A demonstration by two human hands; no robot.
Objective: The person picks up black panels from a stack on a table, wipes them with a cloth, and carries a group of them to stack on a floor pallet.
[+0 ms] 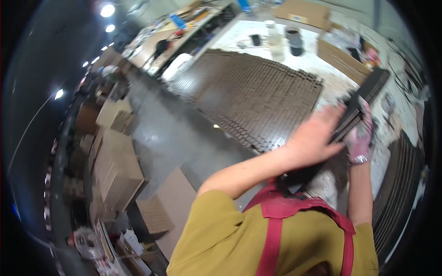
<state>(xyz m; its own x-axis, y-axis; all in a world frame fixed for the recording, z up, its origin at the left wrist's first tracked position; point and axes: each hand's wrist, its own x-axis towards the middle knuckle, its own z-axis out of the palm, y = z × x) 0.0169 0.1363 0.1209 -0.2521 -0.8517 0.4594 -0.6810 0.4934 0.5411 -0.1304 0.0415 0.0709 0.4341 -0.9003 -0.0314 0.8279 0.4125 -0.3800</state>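
A long dark bar-shaped bundle [368, 92], seemingly several strips pressed together, is tilted up over the right side of the white table. My right hand [360, 138], in a pinkish glove with a shiny band at the wrist, is wrapped round its lower side. On the bundle's left side is my bare left hand [315, 140], blurred, its fingers stretched out and thumb apart. Whether its fingertips touch the bundle I cannot tell. Left of both hands, a broad sheet of small brown blocks [248, 92] lies in close rows on the table.
Long dark ridged strips [396, 193] are stacked at the right. A clear bottle [275, 41], a dark cup [295, 46] and an open cardboard box [340, 60] stand on the far table. Flattened cartons [117, 165] and an open carton [161, 207] occupy the floor at left.
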